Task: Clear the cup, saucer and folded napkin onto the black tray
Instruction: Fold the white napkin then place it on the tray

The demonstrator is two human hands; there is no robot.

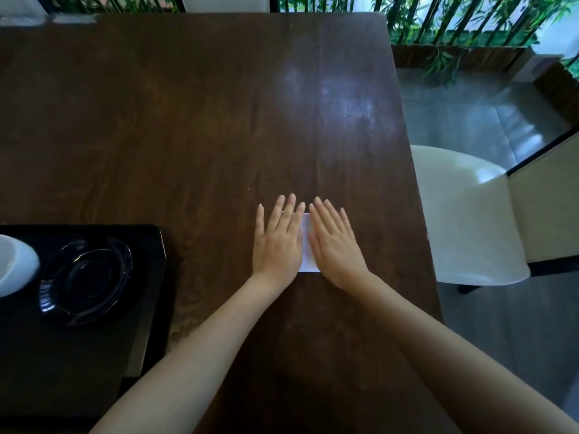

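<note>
A white napkin (307,252) lies flat on the dark wooden table (194,120), mostly hidden under my hands. My left hand (277,242) and my right hand (333,244) rest palm-down on it side by side, fingers extended and slightly apart. Only a narrow strip of napkin shows between them. At the left, the black tray (147,245) carries a black saucer (86,281) and a white cup (14,264), the cup cut off by the frame's left edge.
A white chair (466,220) stands beside the table's right edge. Beyond the table's far edge are bamboo plants (463,23) in a wooden planter, and grey floor lies to the right.
</note>
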